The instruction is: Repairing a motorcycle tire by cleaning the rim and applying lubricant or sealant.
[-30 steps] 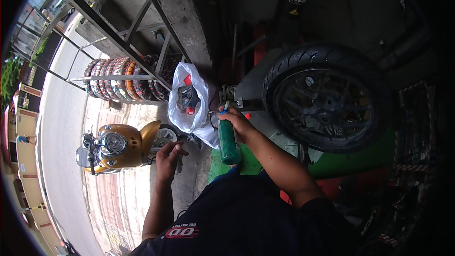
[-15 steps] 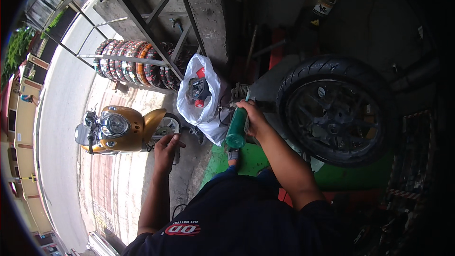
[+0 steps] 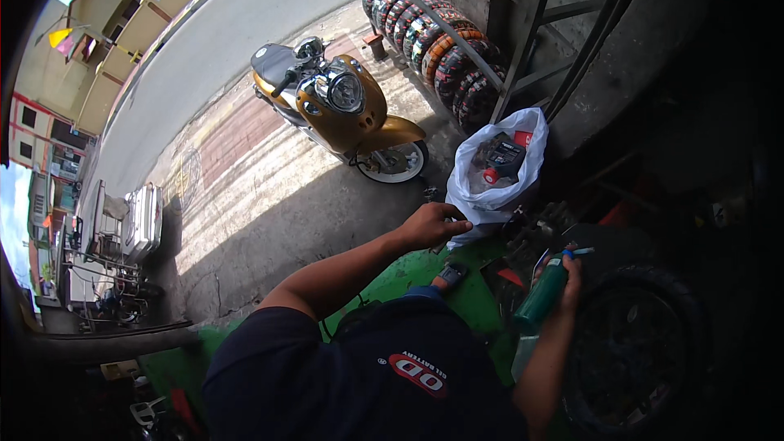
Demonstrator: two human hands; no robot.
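Wrinkly white plastic bag (image 3: 492,206) gaping open near the left hand (image 3: 435,225); fingers half-curled, can't tell from here if they're holding anything. Right hand (image 3: 565,284)'s wrapped round a translucent green plastic bottle (image 3: 541,297). In the bag: black plastic bottle (image 3: 503,154), red cap (image 3: 491,175).

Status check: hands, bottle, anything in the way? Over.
Right hand gripping green bottle, tilted. Left hand near white bag, contact unclear. Dark wheel on the right, could get in the way.

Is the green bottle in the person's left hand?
No, the fingers of the right hand are wrapped around the green bottle.
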